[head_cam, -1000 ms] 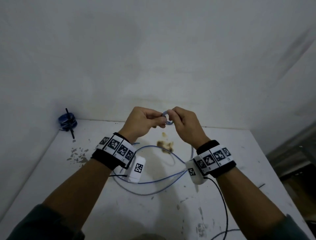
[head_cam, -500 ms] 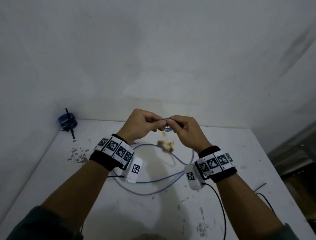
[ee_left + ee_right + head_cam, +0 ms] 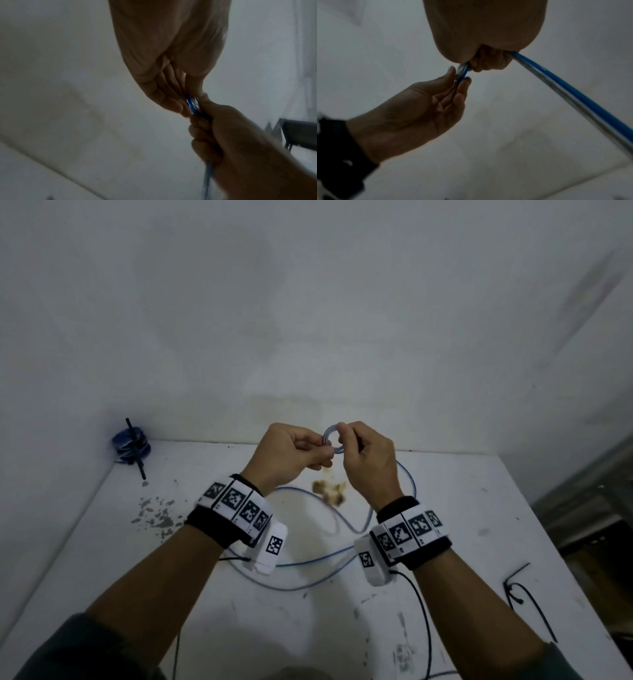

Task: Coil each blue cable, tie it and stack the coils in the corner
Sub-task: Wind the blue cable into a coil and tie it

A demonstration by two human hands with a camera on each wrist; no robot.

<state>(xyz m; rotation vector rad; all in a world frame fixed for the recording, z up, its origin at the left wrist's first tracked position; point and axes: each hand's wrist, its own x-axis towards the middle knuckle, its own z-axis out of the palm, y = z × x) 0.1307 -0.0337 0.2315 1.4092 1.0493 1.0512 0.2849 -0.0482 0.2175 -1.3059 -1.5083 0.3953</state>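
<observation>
1. The blue cable (image 3: 331,444) looks light, thin and springy; its small coil is held above the worktop (image 3: 462,508).
2. Left hand (image 3: 291,455) pinches the coil; right hand (image 3: 368,460) grips it, feeding the tail.
3. Tied coils (image 3: 131,444) sit in the corner.

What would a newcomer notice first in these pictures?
First, the two hands, left hand and right hand, raised over the white table and together pinching a small blue coil. The rest of the cable lies in loose loops on the table below the wrists. In the far left corner stands a stack of tied coils.
</observation>
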